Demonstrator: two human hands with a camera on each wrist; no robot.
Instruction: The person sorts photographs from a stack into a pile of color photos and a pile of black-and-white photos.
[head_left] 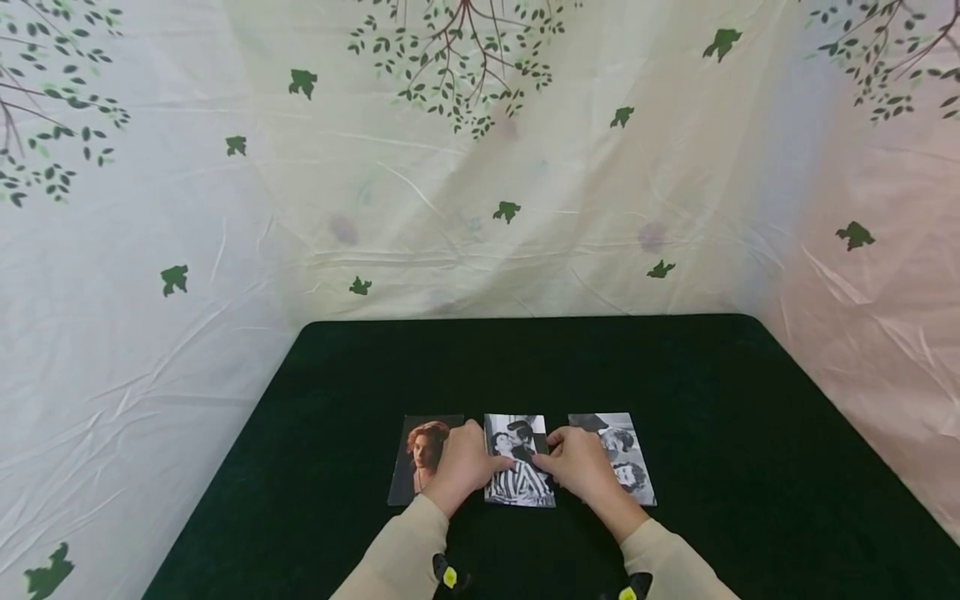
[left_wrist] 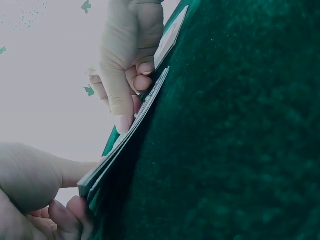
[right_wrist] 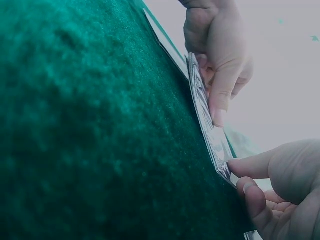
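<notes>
A thin stack of photo cards [head_left: 521, 487], topped by a black-and-white picture of two people, is held between both hands in the middle. My left hand [head_left: 463, 460] pinches its left edge, thumb on the top card and fingers curled below. In the left wrist view, the layers of the stack [left_wrist: 132, 132] part slightly near that hand, and it tilts off the cloth. My right hand [head_left: 581, 461] pinches the opposite edge; its thumb [right_wrist: 247, 166] presses on the picture side. The fingertips under the stack are partly hidden.
A colour portrait photo [head_left: 402, 479] lies left of the stack, partly behind the left hand. Another black-and-white photo [head_left: 637, 454] lies on the right, partly covered by the right hand. Dark green cloth [head_left: 525, 367] covers the table; leaf-patterned fabric [head_left: 420, 233] hangs around it.
</notes>
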